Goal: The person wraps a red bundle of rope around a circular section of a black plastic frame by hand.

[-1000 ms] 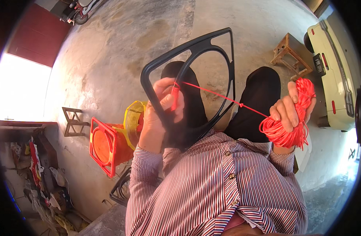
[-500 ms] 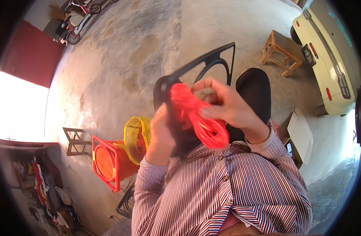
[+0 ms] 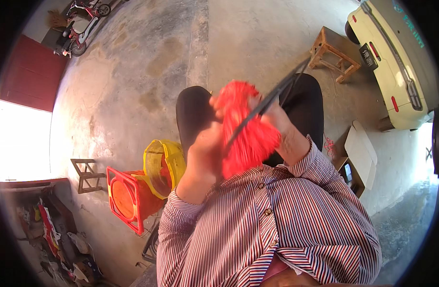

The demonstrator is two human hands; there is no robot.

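A thick bundle of bright red cord (image 3: 250, 146) is in front of my chest, above my lap. It is blurred by motion. My left hand (image 3: 202, 150) is closed at the bundle's left side, around the lower end of a thin black frame (image 3: 269, 99). That frame now appears edge-on and slants up to the right across the cord. On the right side, my right hand (image 3: 275, 117) grips the bundle, its fingers partly hidden by the frame and the cord.
To my left lie an orange cone (image 3: 126, 198) with a red base and a yellow plastic container (image 3: 157, 165). A small wooden stand (image 3: 88, 175) is beyond them. Ahead right are a wooden stool (image 3: 336, 52) and a pale vehicle (image 3: 396, 71); an open box (image 3: 360, 158) stands near my right.
The black frame has turned from face-on to edge-on and swung to the right. The red bundle has turned more upright and spread wider. My right hand has moved from above the bundle to its right side.
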